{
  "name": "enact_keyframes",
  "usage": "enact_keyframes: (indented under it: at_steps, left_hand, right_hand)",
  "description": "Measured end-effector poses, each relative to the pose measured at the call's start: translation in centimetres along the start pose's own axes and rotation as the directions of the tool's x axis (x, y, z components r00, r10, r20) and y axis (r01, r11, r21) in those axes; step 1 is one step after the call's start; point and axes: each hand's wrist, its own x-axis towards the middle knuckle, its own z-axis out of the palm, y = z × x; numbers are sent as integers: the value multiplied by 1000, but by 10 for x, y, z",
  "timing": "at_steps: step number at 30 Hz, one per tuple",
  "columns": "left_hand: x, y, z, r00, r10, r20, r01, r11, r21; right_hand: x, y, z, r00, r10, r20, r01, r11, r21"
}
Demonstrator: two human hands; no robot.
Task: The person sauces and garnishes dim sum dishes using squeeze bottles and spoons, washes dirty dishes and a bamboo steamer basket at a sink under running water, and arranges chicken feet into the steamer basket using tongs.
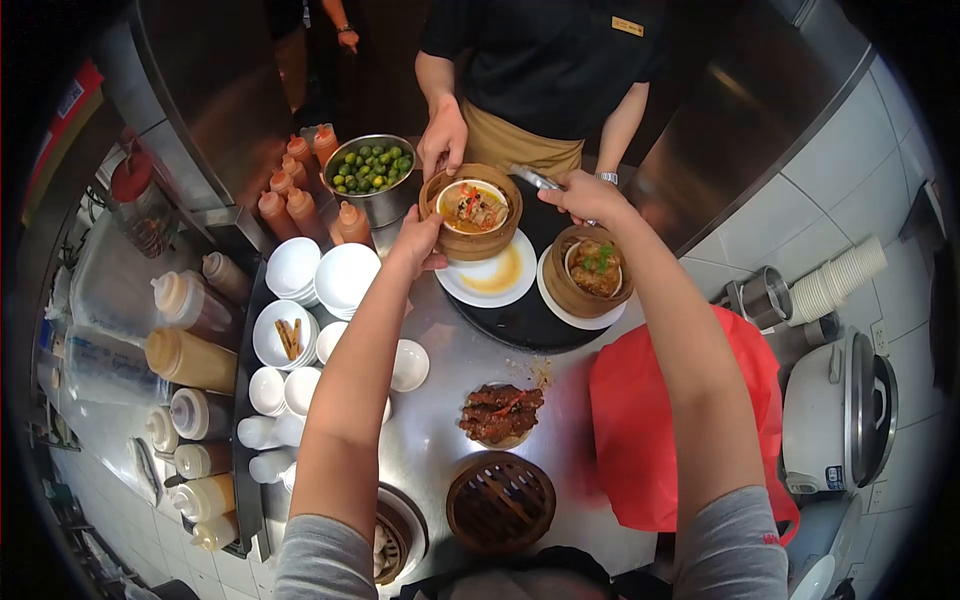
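Note:
A bamboo steamer (468, 243) with a white bowl of food (473, 207) in it is above a sauce-stained white plate (512, 282). My left hand (418, 240) grips its left side, fingers wrapped on the rim. A co-worker's hand (442, 138) touches the same steamer at its upper left. My right hand (588, 196) is closed on metal tongs (535, 178), to the right of that steamer. Just below my right hand, a second steamer (570, 290) holding food with green garnish stands on another white plate on the round black tray (530, 333).
A pot of green citrus (372, 168) and orange sauce bottles (300, 208) stand at the back left. White bowls (345, 275) are stacked at the left. A dark-glazed dish (500, 412), an open steamer (500, 503) and a red bag (640, 430) lie nearer me.

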Motion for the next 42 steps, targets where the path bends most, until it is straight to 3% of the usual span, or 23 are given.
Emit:
enact_keyframes:
  at_steps: [1, 2, 5, 8, 12, 17, 20, 25, 30, 36, 37, 39, 40, 42]
  left_hand:
    - [3, -2, -1, 999, -12, 48, 12, 1000, 2]
    - [6, -6, -3, 996, -50, 73, 55, 996, -69]
    - [4, -5, 0, 997, -47, 58, 49, 998, -36]
    - [13, -13, -3, 995, -35, 90, 30, 998, 58]
    - [10, -25, -3, 994, 15, 105, -19, 999, 39]
    - [7, -32, -1, 992, 93, 83, -98, 994, 56]
    - [-1, -26, -2, 989, 8, 151, -15, 999, 45]
    - [-6, -28, -4, 985, 16, 171, -24, 999, 46]
    - [-4, -33, -6, 982, 8, 188, -16, 999, 44]
    - [-4, -45, 1, 993, 43, 106, -42, 999, -3]
    - [-4, -48, 2, 994, 60, 90, -66, 996, 65]
    - [0, -48, 3, 993, 84, 82, -95, 986, 134]
    - [1, -49, 2, 993, 91, 79, -101, 985, 142]
    - [-5, -44, 6, 993, 84, 78, -93, 989, 117]
  right_hand:
    - [3, -5, -5, 999, -18, 51, 25, 989, -143]
    - [13, -4, -3, 996, -6, 87, 23, 979, -203]
    - [37, -4, 10, 997, -22, 80, 50, 928, -368]
    - [49, -5, 13, 995, 31, 97, 13, 903, -428]
    - [52, -8, 19, 978, 96, 187, 20, 842, -540]
    - [55, -4, 24, 972, 60, 227, 70, 849, -524]
    - [57, -2, 24, 971, 51, 233, 71, 871, -485]
    - [65, -3, 23, 966, 35, 257, 84, 894, -440]
    - [75, -4, 24, 969, -89, 232, 198, 842, -503]
    - [75, -7, 27, 957, -116, 264, 263, 727, -634]
    - [71, -7, 23, 958, -113, 263, 260, 728, -634]
    - [63, -5, 7, 971, -21, 236, 127, 889, -440]
    - [56, 0, 2, 985, -73, 157, 119, 944, -308]
    - [35, 9, -2, 996, -62, 62, 74, 974, -214]
